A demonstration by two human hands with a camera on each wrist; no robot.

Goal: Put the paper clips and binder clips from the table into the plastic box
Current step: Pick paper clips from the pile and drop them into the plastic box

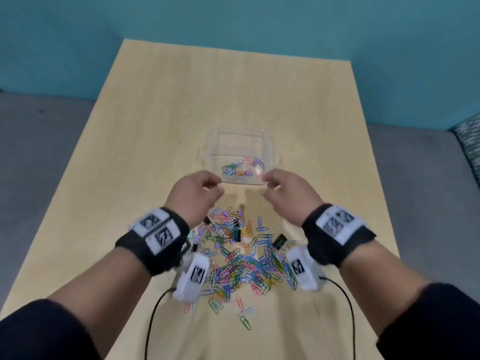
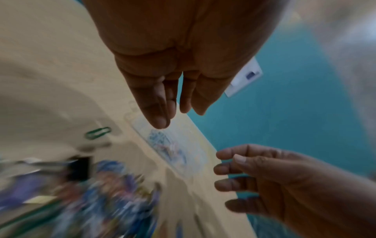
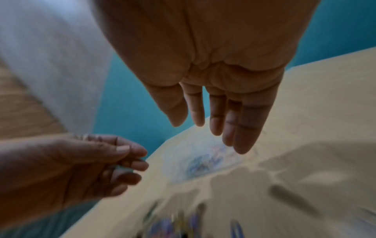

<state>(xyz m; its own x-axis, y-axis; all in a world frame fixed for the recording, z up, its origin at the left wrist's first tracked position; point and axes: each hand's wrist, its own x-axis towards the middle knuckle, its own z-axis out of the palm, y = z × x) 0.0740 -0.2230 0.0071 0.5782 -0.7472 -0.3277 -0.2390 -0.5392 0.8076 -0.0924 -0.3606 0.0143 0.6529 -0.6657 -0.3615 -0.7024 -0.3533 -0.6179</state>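
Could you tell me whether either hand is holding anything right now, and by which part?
Nothing is held. The left hand and right hand hang with relaxed fingers, no grip, near the box; the clips lie on the table.

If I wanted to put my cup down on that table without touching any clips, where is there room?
The light wooden table is bare beyond the clear plastic box, up to its far edge, and along both long sides. It is crowded in the near middle, where the heap of coloured paper clips and black binder clips lies under the left hand and right hand.
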